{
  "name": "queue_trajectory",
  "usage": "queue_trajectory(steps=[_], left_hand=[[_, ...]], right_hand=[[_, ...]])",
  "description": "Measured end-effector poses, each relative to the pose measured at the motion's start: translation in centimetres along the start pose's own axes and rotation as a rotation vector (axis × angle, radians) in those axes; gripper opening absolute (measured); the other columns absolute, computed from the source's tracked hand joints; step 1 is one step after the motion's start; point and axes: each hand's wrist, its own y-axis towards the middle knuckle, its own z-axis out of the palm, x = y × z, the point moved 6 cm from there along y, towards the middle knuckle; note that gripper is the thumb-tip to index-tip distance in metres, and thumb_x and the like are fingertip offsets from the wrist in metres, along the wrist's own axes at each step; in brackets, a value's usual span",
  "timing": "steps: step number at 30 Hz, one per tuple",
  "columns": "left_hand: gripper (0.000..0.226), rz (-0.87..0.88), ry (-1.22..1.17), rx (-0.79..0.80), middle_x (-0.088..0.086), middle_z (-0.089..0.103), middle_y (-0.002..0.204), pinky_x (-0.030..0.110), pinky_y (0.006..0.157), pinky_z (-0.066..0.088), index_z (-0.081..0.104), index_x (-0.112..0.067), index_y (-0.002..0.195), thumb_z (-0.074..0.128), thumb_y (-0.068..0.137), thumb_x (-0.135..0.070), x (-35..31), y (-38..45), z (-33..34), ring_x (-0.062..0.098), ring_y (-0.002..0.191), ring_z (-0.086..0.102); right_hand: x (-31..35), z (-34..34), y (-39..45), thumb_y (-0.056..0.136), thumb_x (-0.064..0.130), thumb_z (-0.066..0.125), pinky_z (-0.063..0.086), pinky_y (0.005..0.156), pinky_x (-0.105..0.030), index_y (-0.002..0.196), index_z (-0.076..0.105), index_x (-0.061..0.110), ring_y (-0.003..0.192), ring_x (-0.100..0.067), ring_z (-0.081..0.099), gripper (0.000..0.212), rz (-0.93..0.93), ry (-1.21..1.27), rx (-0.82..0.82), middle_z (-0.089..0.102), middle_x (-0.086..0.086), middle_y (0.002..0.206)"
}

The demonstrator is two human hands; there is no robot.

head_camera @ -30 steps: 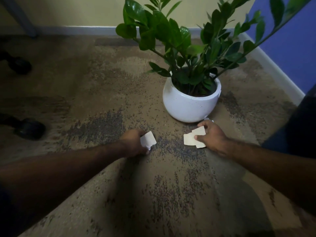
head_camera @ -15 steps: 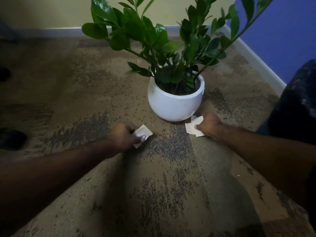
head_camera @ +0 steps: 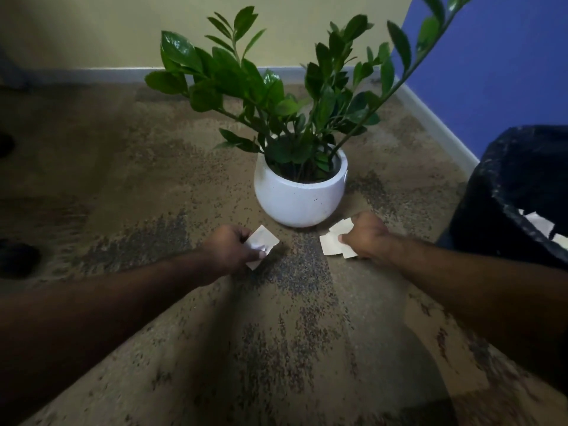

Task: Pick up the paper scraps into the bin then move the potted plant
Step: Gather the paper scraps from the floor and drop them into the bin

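Your left hand (head_camera: 229, 249): fingers clenched on one white paper scrap (head_camera: 263, 242).
Your right hand (head_camera: 367, 236): grasping several cream paper scraps (head_camera: 333, 241); exact count unclear.
Potted plant in round white ceramic pot (head_camera: 299, 196): one, on the carpet, just beyond both hands.
Black-lined bin (head_camera: 519, 192): one, to your right, white scraps inside.

- Potted plant (head_camera: 299, 186): white pot with faint dark specks; glossy dark green leaves.
- Paper scraps (head_camera: 333, 242): off-white, plain.
- Bin (head_camera: 504, 204): black liner, with white paper showing inside.
- Carpet (head_camera: 292, 333): tan, mottled with dark grey speckled patches.
- Walls: pale yellow (head_camera: 292, 29) and blue (head_camera: 507, 72); skirting (head_camera: 436, 121) light grey.
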Motion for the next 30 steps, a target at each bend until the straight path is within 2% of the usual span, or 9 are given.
queue_trajectory(steps=[3,7,10,14,17,19,21,26,30], left_hand=[[0.035,0.021,-0.067,-0.04,0.005,0.073,0.096,0.03,0.071,0.054,0.071,-0.006,0.107,0.082,0.076,-0.018,-1.9,-0.3,0.2,0.019,0.087,0.069],[0.033,0.073,-0.152,-0.028,0.006,0.073,0.099,0.024,0.065,0.052,0.072,-0.003,0.103,0.082,0.075,-0.016,-5.5,-1.4,1.3,0.018,0.087,0.068],[0.023,0.134,-0.204,-0.047,0.007,0.074,0.087,0.024,0.063,0.052,0.075,-0.004,0.09,0.083,0.075,-0.018,-9.0,-2.3,2.4,0.018,0.079,0.068],[0.018,0.227,-0.309,0.001,0.011,0.072,0.077,0.029,0.063,0.058,0.076,-0.002,0.086,0.081,0.077,-0.016,-14.3,-3.9,4.8,0.018,0.067,0.066],[0.025,0.303,-0.325,0.01,0.01,0.069,0.072,0.018,0.052,0.051,0.076,-0.003,0.085,0.084,0.073,-0.023,-18.6,-4.9,6.6,0.007,0.053,0.058],[0.04,0.336,-0.414,0.071,0.021,0.073,0.083,0.038,0.074,0.061,0.076,-0.002,0.083,0.089,0.059,-0.03,-21.3,-5.6,8.2,0.019,0.067,0.066],[0.035,0.353,-0.488,0.133,0.025,0.073,0.091,0.054,0.085,0.055,0.076,-0.002,0.087,0.088,0.062,-0.024,-23.6,-6.3,9.8,0.029,0.078,0.067],[0.018,0.438,-0.496,0.172,0.005,0.067,0.067,0.012,0.044,0.038,0.073,0.002,0.096,0.074,0.084,-0.013,-28.5,-8.8,13.3,0.004,0.042,0.052],[0.018,0.438,-0.548,0.238,0.001,0.062,0.061,0.008,0.035,0.034,0.07,0.007,0.1,0.069,0.087,-0.005,-30.5,-9.9,15.5,-0.003,0.031,0.048]], right_hand=[[0.6,-2.1,-1.3,0.081,0.017,0.074,0.044,0.066,-0.022,0.106,0.071,0.008,0.079,-0.018,0.065,0.027,-0.073,0.104,0.0,0.073,-0.008,0.1],[2.1,-6.8,-3.9,0.079,0.012,0.075,0.054,0.068,-0.027,0.101,0.072,0.012,0.078,-0.019,0.069,0.022,-0.206,0.209,-0.029,0.074,-0.005,0.095],[2.9,-11.4,-6.1,0.081,0.011,0.074,0.049,0.057,-0.022,0.103,0.071,0.012,0.077,-0.015,0.066,0.023,-0.305,0.266,-0.082,0.07,-0.001,0.091],[1.6,-17.6,-8.1,0.081,0.013,0.075,0.057,0.072,-0.032,0.104,0.071,0.014,0.083,-0.016,0.07,0.024,-0.338,0.419,-0.166,0.073,-0.003,0.094],[-0.9,-21.5,-8.8,0.083,0.01,0.072,0.058,0.077,-0.035,0.104,0.071,0.014,0.086,-0.018,0.07,0.021,-0.341,0.554,-0.238,0.074,-0.004,0.097],[-3.5,-24.0,-8.9,0.084,0.013,0.071,0.056,0.078,-0.034,0.105,0.071,0.015,0.085,-0.017,0.069,0.021,-0.305,0.563,-0.355,0.074,-0.003,0.097],[-6.6,-26.1,-8.9,0.084,0.016,0.071,0.056,0.083,-0.037,0.105,0.071,0.015,0.087,-0.02,0.069,0.022,-0.243,0.549,-0.48,0.074,-0.003,0.097],[-13.3,-28.3,-9.4,0.083,0.009,0.07,0.057,0.082,-0.043,0.107,0.069,0.016,0.083,-0.025,0.068,0.024,-0.072,0.472,-0.527,0.072,-0.009,0.098],[-15.9,-28.1,-9.8,0.081,0.002,0.072,0.06,0.068,-0.048,0.127,0.053,0.01,0.072,-0.03,0.068,0.051,0.008,0.463,-0.383,0.065,-0.012,0.086]])
